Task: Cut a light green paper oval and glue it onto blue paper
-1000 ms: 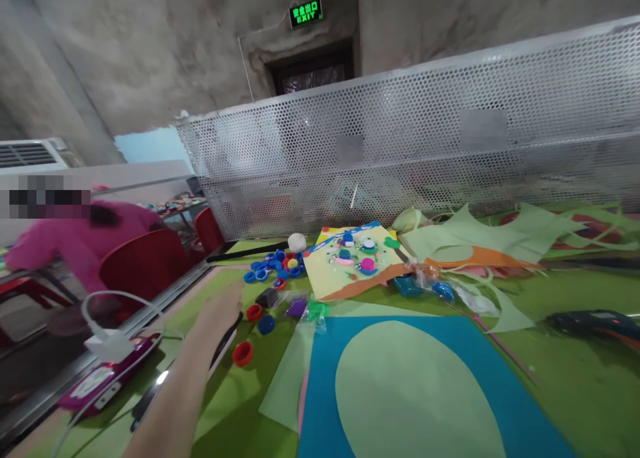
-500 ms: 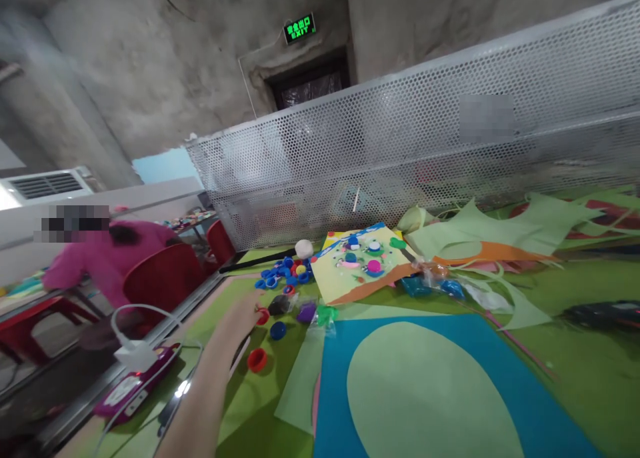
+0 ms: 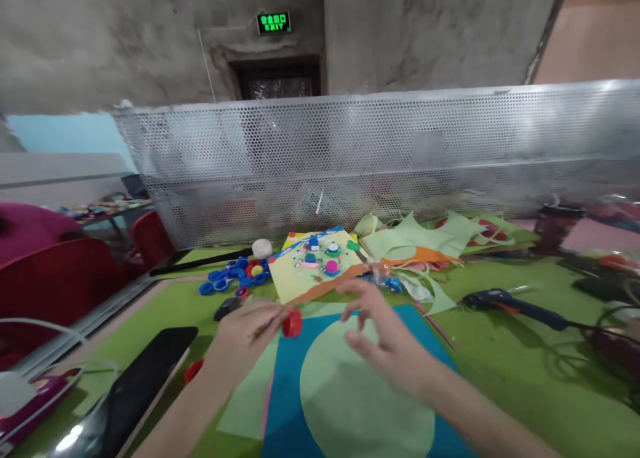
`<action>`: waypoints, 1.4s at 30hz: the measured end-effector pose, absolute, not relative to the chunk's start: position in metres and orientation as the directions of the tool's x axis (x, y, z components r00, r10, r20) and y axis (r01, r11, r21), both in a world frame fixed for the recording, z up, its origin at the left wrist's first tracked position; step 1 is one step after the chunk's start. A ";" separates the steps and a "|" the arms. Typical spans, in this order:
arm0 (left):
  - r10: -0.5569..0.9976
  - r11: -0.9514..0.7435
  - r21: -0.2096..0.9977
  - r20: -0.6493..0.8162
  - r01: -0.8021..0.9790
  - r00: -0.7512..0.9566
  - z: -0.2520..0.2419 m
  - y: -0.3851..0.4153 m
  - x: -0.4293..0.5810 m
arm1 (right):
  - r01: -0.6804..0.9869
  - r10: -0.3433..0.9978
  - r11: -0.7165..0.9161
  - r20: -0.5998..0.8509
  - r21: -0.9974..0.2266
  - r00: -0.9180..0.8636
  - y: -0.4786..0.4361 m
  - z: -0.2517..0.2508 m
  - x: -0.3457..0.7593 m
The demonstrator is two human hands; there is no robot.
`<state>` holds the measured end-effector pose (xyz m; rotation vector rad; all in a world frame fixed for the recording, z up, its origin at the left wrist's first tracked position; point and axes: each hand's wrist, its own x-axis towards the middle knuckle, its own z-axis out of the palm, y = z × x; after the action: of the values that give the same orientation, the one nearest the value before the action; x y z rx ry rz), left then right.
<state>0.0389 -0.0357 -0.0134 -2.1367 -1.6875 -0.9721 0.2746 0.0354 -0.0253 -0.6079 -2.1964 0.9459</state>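
My left hand point(image 3: 255, 328) is closed on a red bottle cap point(image 3: 293, 323), held above the upper left corner of a blue sheet point(image 3: 286, 378). My right hand point(image 3: 377, 331) hovers over the sheet with its fingers apart and nothing in them. A large pale green paper oval point(image 3: 360, 405) lies on the blue sheet. Another red cap point(image 3: 193, 371) is partly hidden by my left forearm. Several blue caps point(image 3: 220, 283) are heaped farther back, beside a decorated picture point(image 3: 290, 281) bearing caps and coloured shapes.
A black phone point(image 3: 145, 378) and a white plug point(image 3: 17, 391) lie at the left. To the right rests a glue gun point(image 3: 515, 306) with its cord. Green paper scraps point(image 3: 420, 239) lie before a perforated metal screen point(image 3: 370, 145). A person in pink point(image 3: 40, 225) is at far left.
My left hand has moved right, bringing a red cap over the blue sheet. My right hand has come into view. The camera has turned right and levelled.
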 end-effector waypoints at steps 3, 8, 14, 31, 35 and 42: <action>0.717 -0.367 0.131 0.671 0.921 0.190 -0.019 -0.040 0.063 | 0.084 0.590 0.519 0.285 -0.851 -0.755 0.024 -0.037 0.265; 0.743 -0.384 0.076 0.618 0.920 0.259 -0.021 -0.053 0.089 | 0.118 0.585 0.449 0.192 -0.885 -0.788 0.001 -0.037 0.263; 0.848 -0.343 0.156 0.475 0.926 0.234 -0.026 -0.065 0.101 | 0.230 0.583 0.509 0.136 -0.830 -0.801 -0.002 -0.038 0.272; 0.768 -0.519 -0.017 0.431 0.855 0.474 -0.013 -0.076 0.111 | -0.033 0.343 0.812 0.521 -0.583 -0.782 -0.005 -0.041 0.277; 0.709 -0.518 -0.142 0.481 0.844 0.516 -0.013 -0.077 0.116 | -0.030 0.341 0.844 0.579 -0.536 -0.740 -0.010 -0.041 0.277; 0.825 -0.483 0.137 0.400 0.865 0.398 -0.006 -0.076 0.109 | -0.030 0.458 0.626 0.399 -0.779 -0.794 -0.002 -0.029 0.283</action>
<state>0.1086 -0.0761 -0.0061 -2.5481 -1.5448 -0.6454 0.2831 -0.0020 -0.0287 -0.3339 -2.2675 1.1009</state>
